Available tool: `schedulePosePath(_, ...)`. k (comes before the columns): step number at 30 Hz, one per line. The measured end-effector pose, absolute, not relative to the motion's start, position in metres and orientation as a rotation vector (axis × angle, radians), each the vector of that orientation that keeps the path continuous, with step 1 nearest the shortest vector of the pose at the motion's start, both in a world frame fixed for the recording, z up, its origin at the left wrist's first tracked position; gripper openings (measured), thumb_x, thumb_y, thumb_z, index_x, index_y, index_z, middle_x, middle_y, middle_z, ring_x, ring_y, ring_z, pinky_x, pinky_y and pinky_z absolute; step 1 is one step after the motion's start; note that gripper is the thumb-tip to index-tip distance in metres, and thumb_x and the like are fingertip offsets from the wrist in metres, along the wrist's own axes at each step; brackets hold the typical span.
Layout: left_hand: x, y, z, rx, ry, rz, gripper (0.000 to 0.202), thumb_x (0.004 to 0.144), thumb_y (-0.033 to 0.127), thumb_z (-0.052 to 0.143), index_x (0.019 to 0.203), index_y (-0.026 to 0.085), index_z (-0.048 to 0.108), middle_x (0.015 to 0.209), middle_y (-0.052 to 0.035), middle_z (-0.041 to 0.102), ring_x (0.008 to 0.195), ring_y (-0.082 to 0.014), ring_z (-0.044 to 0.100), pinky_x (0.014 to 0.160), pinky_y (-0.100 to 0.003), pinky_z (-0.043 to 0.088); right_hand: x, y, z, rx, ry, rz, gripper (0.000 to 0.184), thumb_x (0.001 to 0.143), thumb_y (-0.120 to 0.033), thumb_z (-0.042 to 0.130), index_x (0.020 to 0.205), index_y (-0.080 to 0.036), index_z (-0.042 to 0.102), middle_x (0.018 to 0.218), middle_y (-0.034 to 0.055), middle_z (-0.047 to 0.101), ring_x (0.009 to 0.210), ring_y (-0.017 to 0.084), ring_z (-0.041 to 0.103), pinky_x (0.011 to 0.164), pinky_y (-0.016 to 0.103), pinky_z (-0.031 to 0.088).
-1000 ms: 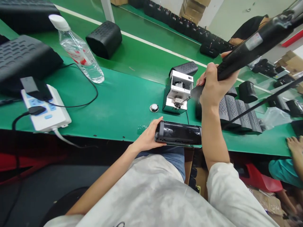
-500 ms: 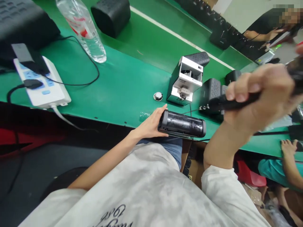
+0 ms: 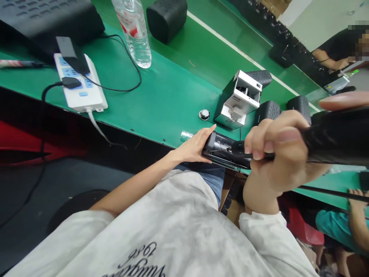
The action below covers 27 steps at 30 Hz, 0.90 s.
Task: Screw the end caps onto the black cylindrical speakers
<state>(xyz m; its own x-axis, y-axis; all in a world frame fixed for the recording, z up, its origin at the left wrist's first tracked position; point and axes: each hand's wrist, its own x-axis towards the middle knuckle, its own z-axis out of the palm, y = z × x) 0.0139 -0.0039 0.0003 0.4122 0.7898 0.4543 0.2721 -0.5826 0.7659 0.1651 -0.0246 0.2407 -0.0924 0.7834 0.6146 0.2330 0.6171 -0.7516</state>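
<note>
My left hand grips one end of a black box-shaped device with a perforated mesh panel, held at the bench's front edge. In my right hand is a black electric screwdriver, its thick body running off the right side. The screwdriver's thin bit points left over the device; whether the tip touches it I cannot tell. Just beyond the device stands a silver-and-black open metal housing. A small round silver-rimmed knob lies left of that housing.
On the left of the green bench are a white power strip with plugs and cables, a water bottle and a large black casing. Black ribbed casings stand farther back. Other people's arms show at right.
My right hand has moved left and brought the screwdriver over the device. My left hand keeps its grip. The whole view has shifted slightly.
</note>
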Motion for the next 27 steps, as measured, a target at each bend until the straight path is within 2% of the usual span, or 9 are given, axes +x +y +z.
schedulePosePath(3, 0.017, -0.005, 0.0, 2.083, 0.955, 1.107, 0.157, 0.081, 0.044, 0.105, 0.19, 0.031, -0.007, 0.173, -0.025, 0.048, 0.159, -0.0514, 0.054, 0.13, -0.073, 0.051, 0.161, -0.013, 0.211, -0.634, -1.589, 0.682, 0.027, 0.097, -0.035, 0.078, 0.119, -0.039, 0.062, 0.067, -0.0091, 0.045, 0.043, 0.018, 0.044, 0.04, 0.035, 0.044)
schedulePosePath(6, 0.02, -0.006, 0.0, 2.105, 0.982, 1.115, 0.155, 0.082, 0.038, 0.103, 0.19, 0.031, -0.008, 0.165, -0.0237, 0.053, 0.149, -0.0499, 0.06, 0.122, -0.072, 0.057, 0.156, -0.005, 0.188, -0.467, -1.606, 0.778, 0.023, 0.106, -0.024, 0.074, 0.122, -0.034, 0.06, 0.069, -0.0112, 0.049, 0.043, 0.012, 0.047, 0.043, 0.026, 0.046)
schedulePosePath(9, 0.021, -0.009, 0.002, 2.136, 0.993, 1.134, 0.153, 0.084, 0.038, 0.102, 0.189, 0.03, -0.009, 0.162, -0.0243, 0.054, 0.144, -0.0483, 0.061, 0.116, -0.071, 0.06, 0.157, -0.006, 0.177, -0.355, -1.578, 0.811, 0.028, 0.108, -0.015, 0.074, 0.125, -0.03, 0.057, 0.07, -0.0122, 0.05, 0.044, 0.008, 0.045, 0.044, 0.02, 0.045)
schedulePosePath(11, 0.021, -0.01, 0.004, 2.141, 1.0, 1.141, 0.151, 0.087, 0.038, 0.101, 0.188, 0.031, -0.01, 0.161, -0.0237, 0.054, 0.143, -0.0468, 0.061, 0.115, -0.07, 0.061, 0.16, -0.009, 0.175, -0.373, -1.582, 0.834, 0.031, 0.109, -0.015, 0.075, 0.128, -0.03, 0.056, 0.074, -0.0112, 0.054, 0.046, 0.007, 0.045, 0.047, 0.02, 0.045)
schedulePosePath(16, 0.02, -0.01, 0.005, 2.157, 0.999, 1.13, 0.15, 0.088, 0.039, 0.1, 0.188, 0.03, -0.012, 0.16, -0.0242, 0.054, 0.141, -0.0463, 0.062, 0.114, -0.07, 0.061, 0.164, -0.012, 0.171, -0.399, -1.598, 0.843, 0.03, 0.111, -0.014, 0.073, 0.131, -0.03, 0.057, 0.079, -0.0093, 0.058, 0.053, 0.009, 0.055, 0.055, 0.023, 0.054)
schedulePosePath(22, 0.019, -0.008, 0.002, 2.145, 1.005, 1.136, 0.154, 0.085, 0.038, 0.102, 0.188, 0.034, -0.012, 0.162, -0.0225, 0.054, 0.146, -0.0476, 0.061, 0.118, -0.071, 0.059, 0.158, -0.005, 0.169, -0.338, -1.577, 0.839, 0.027, 0.112, -0.015, 0.072, 0.129, -0.029, 0.058, 0.074, -0.011, 0.05, 0.048, 0.007, 0.05, 0.047, 0.019, 0.046)
schedulePosePath(27, 0.019, -0.008, 0.001, 2.122, 1.009, 1.122, 0.149, 0.083, 0.031, 0.102, 0.188, 0.035, -0.003, 0.167, -0.0217, 0.052, 0.152, -0.048, 0.059, 0.123, -0.072, 0.057, 0.159, -0.004, 0.165, -0.38, -1.591, 0.863, 0.028, 0.11, -0.018, 0.076, 0.129, -0.03, 0.058, 0.073, -0.0105, 0.054, 0.051, 0.011, 0.054, 0.052, 0.025, 0.053)
